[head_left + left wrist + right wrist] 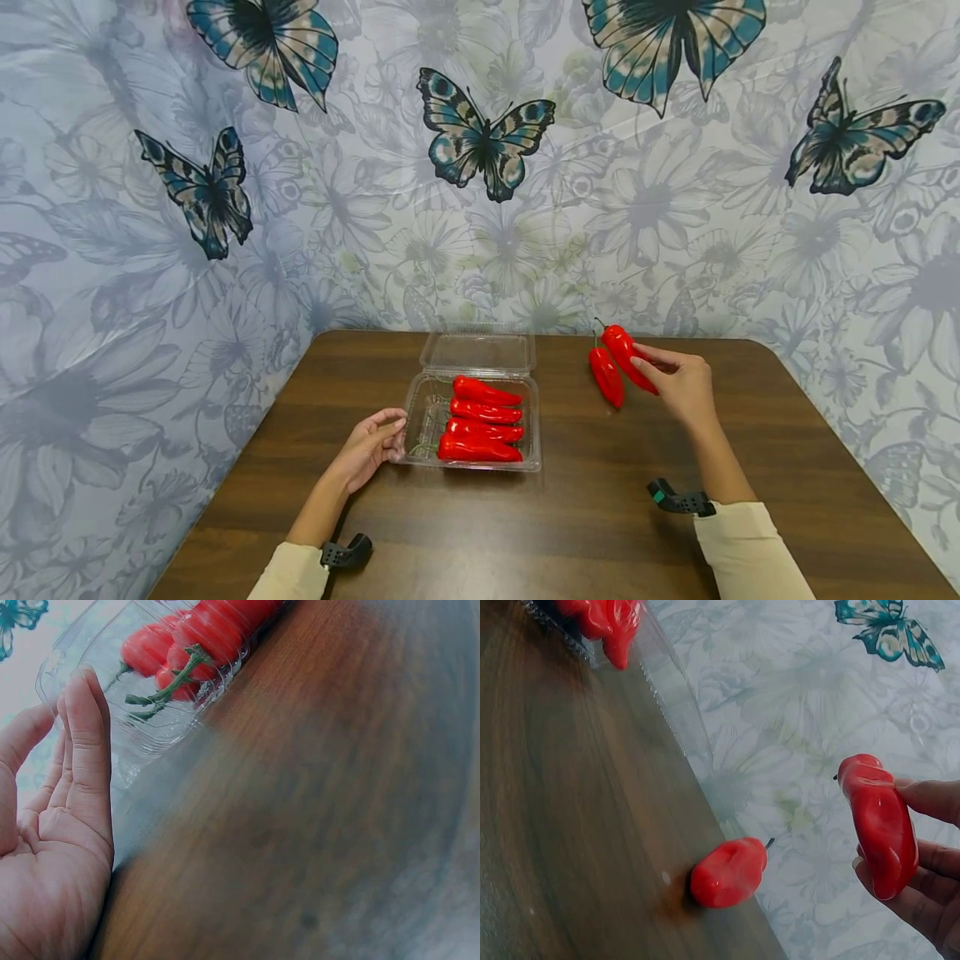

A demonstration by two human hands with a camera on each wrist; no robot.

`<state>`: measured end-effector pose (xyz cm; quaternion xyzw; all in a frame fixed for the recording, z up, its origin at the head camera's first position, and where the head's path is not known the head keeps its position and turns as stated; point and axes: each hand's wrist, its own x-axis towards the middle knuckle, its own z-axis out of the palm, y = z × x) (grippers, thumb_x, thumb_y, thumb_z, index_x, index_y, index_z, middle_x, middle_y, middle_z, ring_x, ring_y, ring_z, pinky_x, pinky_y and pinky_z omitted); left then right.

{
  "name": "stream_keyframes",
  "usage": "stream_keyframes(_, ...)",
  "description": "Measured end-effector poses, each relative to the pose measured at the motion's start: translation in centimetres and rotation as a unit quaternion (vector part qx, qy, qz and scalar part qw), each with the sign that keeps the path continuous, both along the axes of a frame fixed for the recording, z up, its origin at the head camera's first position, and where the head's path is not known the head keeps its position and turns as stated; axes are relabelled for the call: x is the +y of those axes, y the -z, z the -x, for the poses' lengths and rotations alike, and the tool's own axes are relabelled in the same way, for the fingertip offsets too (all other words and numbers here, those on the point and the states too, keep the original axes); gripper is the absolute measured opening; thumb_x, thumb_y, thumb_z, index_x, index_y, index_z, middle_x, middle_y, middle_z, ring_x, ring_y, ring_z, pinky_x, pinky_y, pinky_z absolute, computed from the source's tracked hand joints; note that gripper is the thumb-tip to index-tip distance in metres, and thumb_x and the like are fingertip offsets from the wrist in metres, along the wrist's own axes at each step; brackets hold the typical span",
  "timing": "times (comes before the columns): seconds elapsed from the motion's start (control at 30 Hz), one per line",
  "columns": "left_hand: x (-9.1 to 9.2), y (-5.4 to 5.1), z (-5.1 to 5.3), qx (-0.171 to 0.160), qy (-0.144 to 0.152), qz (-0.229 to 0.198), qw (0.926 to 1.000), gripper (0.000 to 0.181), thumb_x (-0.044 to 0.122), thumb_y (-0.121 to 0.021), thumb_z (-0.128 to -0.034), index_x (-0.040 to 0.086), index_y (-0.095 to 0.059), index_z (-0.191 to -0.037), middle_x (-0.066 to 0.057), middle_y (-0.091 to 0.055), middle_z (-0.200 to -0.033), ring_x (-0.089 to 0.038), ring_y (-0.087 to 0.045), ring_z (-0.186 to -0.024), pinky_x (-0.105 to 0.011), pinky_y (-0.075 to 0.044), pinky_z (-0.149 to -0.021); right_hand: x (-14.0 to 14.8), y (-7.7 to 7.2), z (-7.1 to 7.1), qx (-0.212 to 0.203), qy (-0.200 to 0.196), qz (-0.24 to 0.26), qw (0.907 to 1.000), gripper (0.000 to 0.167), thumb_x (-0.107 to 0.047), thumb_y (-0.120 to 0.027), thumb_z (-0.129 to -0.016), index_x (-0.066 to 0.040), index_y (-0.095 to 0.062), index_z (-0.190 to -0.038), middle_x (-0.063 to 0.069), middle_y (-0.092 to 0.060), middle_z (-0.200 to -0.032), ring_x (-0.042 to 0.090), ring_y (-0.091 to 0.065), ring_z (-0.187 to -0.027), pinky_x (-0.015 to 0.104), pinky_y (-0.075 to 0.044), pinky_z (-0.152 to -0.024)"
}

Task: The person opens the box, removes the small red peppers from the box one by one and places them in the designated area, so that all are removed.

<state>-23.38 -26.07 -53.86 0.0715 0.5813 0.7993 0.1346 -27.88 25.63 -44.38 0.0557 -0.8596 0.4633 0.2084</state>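
A clear plastic clamshell container sits with its lid raised at the back. Several red peppers lie crosswise in its base, side by side; green stems show through the plastic in the left wrist view. My left hand pinches the container's left rim between thumb and fingers. Off to the right, my right hand grips a red pepper between thumb and fingers, raised above the table. Another red pepper lies on the table just left of the held one.
The brown wooden table ends at the back against a wall covering printed with flowers and butterflies. Black bands are worn on both wrists, below cream sleeves.
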Motion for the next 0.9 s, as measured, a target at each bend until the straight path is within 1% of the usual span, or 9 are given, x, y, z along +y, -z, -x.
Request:
stream_keyframes(0.23,0.0,0.1,0.1,0.000,0.001,0.005,1.0000,0.021,0.010,-0.052,-0.1069,-0.002,-0.050,-0.124,-0.002,-0.065,-0.079,-0.013,-0.066,-0.063,-0.023,-0.057,-0.059,0.7,0.9,0.4,0.000,0.017,0.000,0.9999,0.031,-0.022,-0.076,-0.094,-0.009,-0.074,-0.122,0.017,-0.075,-0.108,-0.017,-0.058,-0.079,0.006,-0.049,-0.070)
stream_keyframes(0.37,0.0,0.0,0.1,-0.004,-0.001,0.004,1.0000,0.018,0.010,-0.052,-0.1068,0.000,-0.051,-0.123,-0.002,-0.065,-0.079,-0.013,-0.066,-0.063,-0.023,-0.057,-0.058,1.0,1.4,0.5,-0.013,0.028,-0.003,0.9995,0.032,-0.026,-0.075,-0.095,-0.010,-0.074,-0.123,0.017,-0.074,-0.112,-0.014,-0.058,-0.083,0.005,-0.047,-0.071)
stream_keyframes(0.5,0.1,0.1,0.1,-0.005,-0.003,0.004,1.0000,0.022,0.009,-0.051,-0.1068,-0.003,-0.049,-0.125,-0.002,-0.064,-0.078,-0.013,-0.066,-0.062,-0.023,-0.057,-0.058,1.3,2.1,0.7,-0.023,0.047,-0.008,0.9986,0.033,-0.028,-0.074,-0.095,-0.011,-0.074,-0.123,0.016,-0.074,-0.112,0.007,-0.067,-0.091,0.004,-0.046,-0.070)
stream_keyframes(0.6,0.1,0.1,0.1,-0.004,-0.005,0.004,1.0000,0.026,0.008,-0.051,-0.1068,-0.007,-0.046,-0.127,-0.002,-0.064,-0.077,-0.013,-0.066,-0.062,-0.023,-0.057,-0.058,1.4,2.7,0.9,-0.023,0.059,-0.011,0.9979,0.031,-0.027,-0.075,-0.094,-0.011,-0.075,-0.121,0.016,-0.074,-0.110,0.021,-0.070,-0.097,0.003,-0.045,-0.070)
stream_keyframes(0.63,0.1,0.1,0.1,-0.004,-0.007,0.004,1.0000,0.026,0.008,-0.051,-0.1067,-0.007,-0.046,-0.127,-0.002,-0.064,-0.077,-0.013,-0.066,-0.062,-0.023,-0.057,-0.058,1.5,2.9,1.0,-0.023,0.062,-0.010,0.9978,0.031,-0.026,-0.076,-0.094,-0.010,-0.075,-0.121,0.016,-0.074,-0.110,0.020,-0.070,-0.096,0.003,-0.044,-0.070)
stream_keyframes(0.77,0.1,0.1,0.2,-0.006,-0.008,0.005,0.9999,0.021,0.009,-0.052,-0.1064,-0.003,-0.049,-0.124,-0.002,-0.064,-0.078,-0.013,-0.066,-0.062,-0.023,-0.057,-0.058,1.7,3.7,1.4,-0.026,0.072,-0.005,0.9970,0.031,-0.023,-0.077,-0.093,-0.010,-0.075,-0.120,0.016,-0.074,-0.109,0.001,-0.066,-0.088,0.002,-0.044,-0.070)
stream_keyframes(0.8,0.1,0.1,0.2,-0.006,-0.007,0.005,0.9999,0.020,0.009,-0.052,-0.1064,-0.001,-0.050,-0.123,-0.001,-0.064,-0.078,-0.013,-0.066,-0.062,-0.023,-0.057,-0.058,1.7,3.9,1.4,-0.028,0.076,-0.006,0.9967,0.031,-0.023,-0.077,-0.093,-0.010,-0.075,-0.121,0.016,-0.074,-0.109,0.000,-0.065,-0.087,0.002,-0.044,-0.069)
stream_keyframes(0.83,0.1,0.2,0.2,-0.006,-0.007,0.005,0.9999,0.018,0.009,-0.052,-0.1063,0.001,-0.051,-0.122,-0.001,-0.064,-0.078,-0.013,-0.066,-0.062,-0.023,-0.057,-0.058,1.8,4.0,1.4,-0.032,0.079,-0.008,0.9963,0.031,-0.024,-0.077,-0.093,-0.009,-0.075,-0.121,0.016,-0.074,-0.109,0.000,-0.065,-0.088,0.002,-0.043,-0.069)
stream_keyframes(0.9,0.1,0.2,0.2,-0.007,-0.008,0.005,0.9999,0.016,0.009,-0.053,-0.1062,0.003,-0.053,-0.121,-0.001,-0.065,-0.078,-0.013,-0.066,-0.062,-0.023,-0.057,-0.058,1.8,4.3,1.5,-0.041,0.086,-0.011,0.9954,0.033,-0.024,-0.076,-0.093,-0.009,-0.074,-0.122,0.017,-0.074,-0.109,0.010,-0.069,-0.092,0.003,-0.043,-0.070)
